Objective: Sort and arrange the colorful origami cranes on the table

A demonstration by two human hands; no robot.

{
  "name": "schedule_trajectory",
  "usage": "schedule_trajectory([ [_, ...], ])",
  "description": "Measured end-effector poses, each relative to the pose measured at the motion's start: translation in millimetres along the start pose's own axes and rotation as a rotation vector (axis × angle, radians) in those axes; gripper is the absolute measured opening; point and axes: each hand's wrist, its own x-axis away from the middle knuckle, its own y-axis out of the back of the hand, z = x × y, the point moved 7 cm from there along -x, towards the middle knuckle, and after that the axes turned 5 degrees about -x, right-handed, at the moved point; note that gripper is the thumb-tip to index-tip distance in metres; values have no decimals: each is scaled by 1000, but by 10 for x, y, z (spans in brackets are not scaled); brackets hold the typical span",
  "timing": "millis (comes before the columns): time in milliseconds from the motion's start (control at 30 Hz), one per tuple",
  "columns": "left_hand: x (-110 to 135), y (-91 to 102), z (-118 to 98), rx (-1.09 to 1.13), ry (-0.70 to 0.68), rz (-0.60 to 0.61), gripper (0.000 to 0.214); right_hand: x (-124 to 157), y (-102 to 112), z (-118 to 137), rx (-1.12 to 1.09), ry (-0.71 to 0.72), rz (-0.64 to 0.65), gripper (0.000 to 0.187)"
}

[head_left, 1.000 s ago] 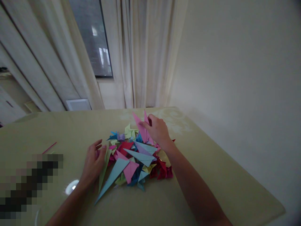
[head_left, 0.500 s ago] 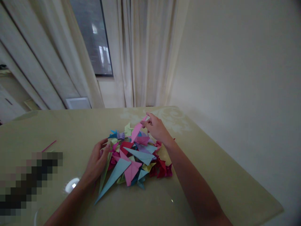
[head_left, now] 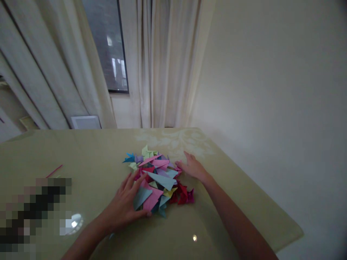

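A pile of folded paper pieces (head_left: pixel 159 180) in many colours lies on the table, with paper planes and small origami shapes mixed together. My left hand (head_left: pixel 127 200) rests spread over the pile's near left side, its fingers apart on a pink paper plane (head_left: pixel 152 196) and a light blue one beside it. At the pile's right edge is my right hand (head_left: pixel 193 167), fingers stretched out and holding nothing, its thumb close to a pinkish-red folded piece. A slim pink paper plane (head_left: pixel 149 160) lies across the top of the pile, near a pale green folded piece (head_left: pixel 148 153).
The table (head_left: pixel 238 195) has a glossy pale top, with a wall (head_left: pixel 271 90) along its right side. Curtains (head_left: pixel 173 65) and a window stand behind it. A thin pink stick (head_left: pixel 54 171) and a blurred-out dark patch are at left.
My right hand has let go of the slim pink paper plane, which now lies on the pile, and moved right and down. My left hand has slid right over the pile and spread.
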Motion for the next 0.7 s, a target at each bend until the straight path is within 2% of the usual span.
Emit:
schedule_trajectory([
  [100,-61,-96,-391,-28,-70,-53,114,-169,-240,197,-159,132,29,91],
  [167,-102,-149,-618,-44,-122,-66,115,-297,-366,449,-203,225,60,79],
  [267,-189,-232,-896,-78,-209,-61,118,-446,-521,878,-235,350,176,57],
  [333,-280,-277,-1021,-107,-246,-59,115,-491,-549,1115,-253,430,249,43],
  [400,-399,-301,-1085,-129,-255,-54,107,-495,-486,1245,-255,482,279,35],
  [467,-535,-304,-1101,-132,-259,-27,96,-451,-332,1255,-241,503,259,34],
  [533,-674,-265,-1080,-109,-268,0,87,-340,-108,1152,-217,502,197,37],
  [633,-878,-51,-978,-13,-256,-74,73,-21,261,810,-173,456,49,47],
  [700,-1011,160,-840,68,-218,-170,64,282,457,489,-93,388,-73,63],
])
